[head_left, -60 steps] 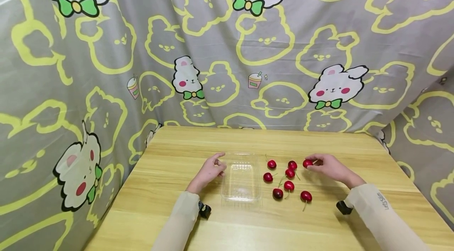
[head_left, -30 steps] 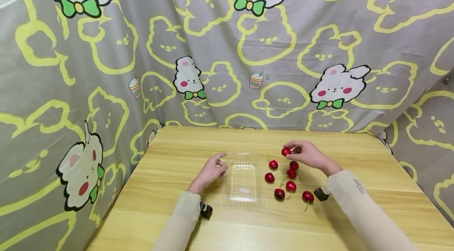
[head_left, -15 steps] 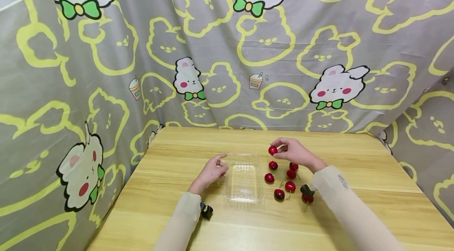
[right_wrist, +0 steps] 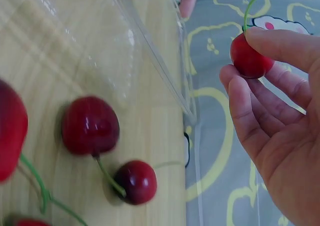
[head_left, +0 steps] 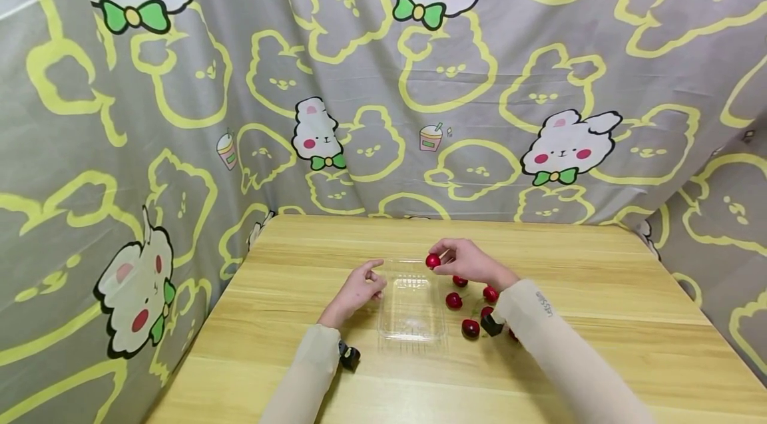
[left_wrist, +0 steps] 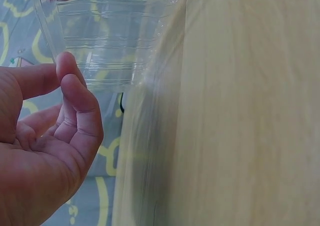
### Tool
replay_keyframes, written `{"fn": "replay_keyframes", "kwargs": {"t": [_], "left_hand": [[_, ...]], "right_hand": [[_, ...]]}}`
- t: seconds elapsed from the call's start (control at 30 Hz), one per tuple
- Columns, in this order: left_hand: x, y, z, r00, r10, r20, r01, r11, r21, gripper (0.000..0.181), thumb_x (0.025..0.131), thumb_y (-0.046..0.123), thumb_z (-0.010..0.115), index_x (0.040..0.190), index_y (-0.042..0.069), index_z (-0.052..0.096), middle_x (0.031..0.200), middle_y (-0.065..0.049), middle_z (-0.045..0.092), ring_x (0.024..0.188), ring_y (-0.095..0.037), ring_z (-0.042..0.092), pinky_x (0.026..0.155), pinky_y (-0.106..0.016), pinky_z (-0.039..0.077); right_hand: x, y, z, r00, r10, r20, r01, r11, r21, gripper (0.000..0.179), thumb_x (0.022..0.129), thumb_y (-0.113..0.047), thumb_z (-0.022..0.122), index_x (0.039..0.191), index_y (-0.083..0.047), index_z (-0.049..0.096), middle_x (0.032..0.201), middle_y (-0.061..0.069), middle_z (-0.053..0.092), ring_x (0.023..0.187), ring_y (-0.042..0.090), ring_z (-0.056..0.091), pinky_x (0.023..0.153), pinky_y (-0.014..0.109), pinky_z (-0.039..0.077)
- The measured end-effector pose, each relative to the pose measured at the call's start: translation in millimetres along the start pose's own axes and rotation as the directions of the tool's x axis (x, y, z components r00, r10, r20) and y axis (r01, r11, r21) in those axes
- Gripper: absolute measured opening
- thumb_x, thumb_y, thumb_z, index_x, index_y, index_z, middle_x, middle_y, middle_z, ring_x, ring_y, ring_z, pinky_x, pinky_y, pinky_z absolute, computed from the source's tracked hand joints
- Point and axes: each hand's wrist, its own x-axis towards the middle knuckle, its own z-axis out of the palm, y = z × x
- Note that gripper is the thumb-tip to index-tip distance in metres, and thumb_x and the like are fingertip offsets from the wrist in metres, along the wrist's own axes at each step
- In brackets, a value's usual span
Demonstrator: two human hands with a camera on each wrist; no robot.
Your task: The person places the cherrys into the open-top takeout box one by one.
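Note:
A clear plastic box [head_left: 411,307] stands on the table between my hands. At its left rim is my left hand [head_left: 356,289], its thumb and fingers meeting at the rim in the left wrist view. My right hand [head_left: 470,261] pinches a red cherry [right_wrist: 250,58] between thumb and fingers, its green stem curving up. The held cherry is over the box's far right corner in the head view. Several more cherries lie right of the box, among them a dark one [head_left: 470,329] and a brighter one [head_left: 453,301]. My right forearm partly hides others.
The light wood table [head_left: 323,237] reaches back to a grey patterned curtain [head_left: 371,164], which also hangs at both sides. A black wrist camera [head_left: 349,356] sits on the left wrist and another black camera [head_left: 492,324] on the right.
My right hand has carried the cherry leftward from the right end of the group, over the other cherries, to the box's far right corner. My left hand has stayed at the rim.

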Motion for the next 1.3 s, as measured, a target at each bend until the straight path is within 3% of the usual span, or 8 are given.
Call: {"fn": "replay_keyframes", "kwargs": {"t": [0.37,0.67,0.87,1.3], "left_hand": [[0.6,0.7,0.4,1.0,-0.003,0.009,0.003,1.0,0.006,0.055,0.092,0.001,0.058,0.142,-0.005,0.035,0.085,-0.011,0.053,0.065,-0.021,0.061,0.064,-0.034,0.056],[0.8,4.1,-0.6,1.0,-0.009,-0.007,0.009,0.999,0.046,0.053,0.092,0.002,0.058,0.141,-0.003,0.038,0.085,-0.01,0.055,0.063,-0.016,0.06,0.067,-0.04,0.056],[0.9,4.5,-0.9,1.0,-0.009,-0.007,0.009,0.998,0.061,0.051,0.093,0.003,0.056,0.141,-0.002,0.038,0.084,-0.011,0.057,0.063,-0.017,0.06,0.066,-0.039,0.055],[-0.3,5.3,0.0,1.0,0.013,0.012,-0.013,0.999,0.04,0.052,0.092,0.002,0.058,0.14,-0.005,0.038,0.085,-0.013,0.057,0.063,-0.016,0.059,0.065,-0.04,0.055]], "right_hand": [[11.8,3,29,0.997,-0.047,0.055,0.046,0.998,0.032,0.031,0.082,-0.009,0.073,0.111,-0.002,0.064,0.099,0.005,0.064,0.084,0.017,0.062,0.071,0.028,0.053],[19.4,-4,46,0.993,-0.091,0.069,0.092,0.996,-0.007,0.031,0.08,-0.005,0.074,0.109,-0.002,0.063,0.095,0.005,0.064,0.081,0.016,0.062,0.069,0.027,0.053],[22.5,-4,57,0.995,-0.058,0.083,0.059,0.998,-0.01,0.029,0.079,-0.002,0.074,0.106,-0.004,0.063,0.096,0.003,0.063,0.083,0.016,0.062,0.072,0.027,0.053],[25.8,0,71,0.996,-0.037,0.087,0.047,0.992,-0.113,0.029,0.081,-0.004,0.072,0.108,-0.005,0.061,0.098,0.003,0.063,0.083,0.014,0.062,0.071,0.027,0.053]]}}
